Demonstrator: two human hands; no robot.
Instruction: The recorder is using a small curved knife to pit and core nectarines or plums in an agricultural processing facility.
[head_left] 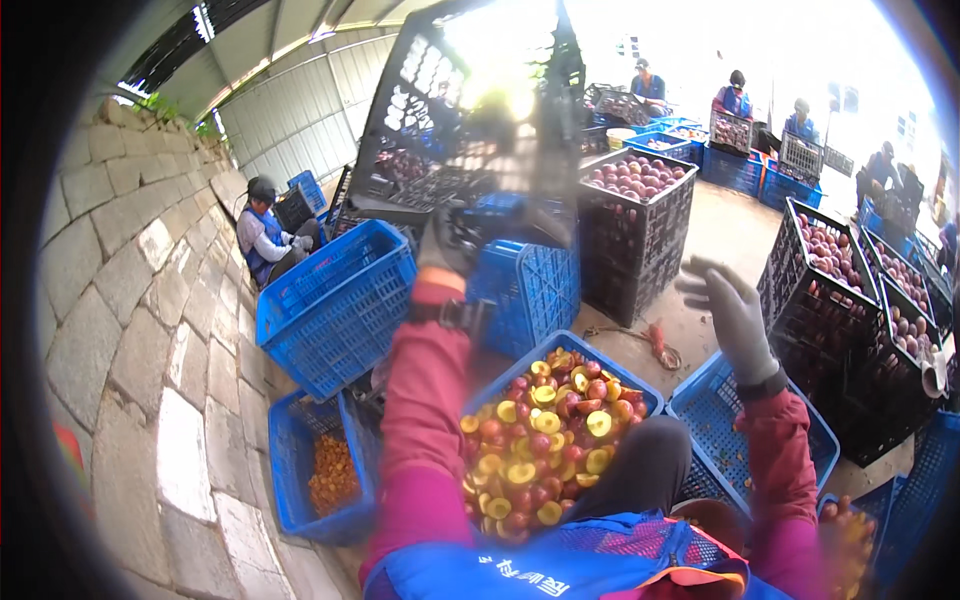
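My left hand [450, 242], in a dark-looking glove, is closed on the lower edge of a black plastic crate [545, 165]. The crate is raised and tilted in front of me, with light showing through its lattice; part of it is blurred. My right hand [735, 318], in a grey glove, is held up with its fingers apart and nothing in it. Below and between my arms stands a blue crate [640, 382] full of halved red-skinned, yellow-fleshed plums [545, 420]. A second blue crate [775, 440] with little in it sits under my right forearm.
Black crates of whole plums [640, 178] are stacked ahead, more [830, 250] at the right. At left stand a blue crate [335, 300] and another with orange-brown bits [333, 475], beside a stone wall [150, 330]. A co-worker [268, 230] sits far left; several others work at the back right.
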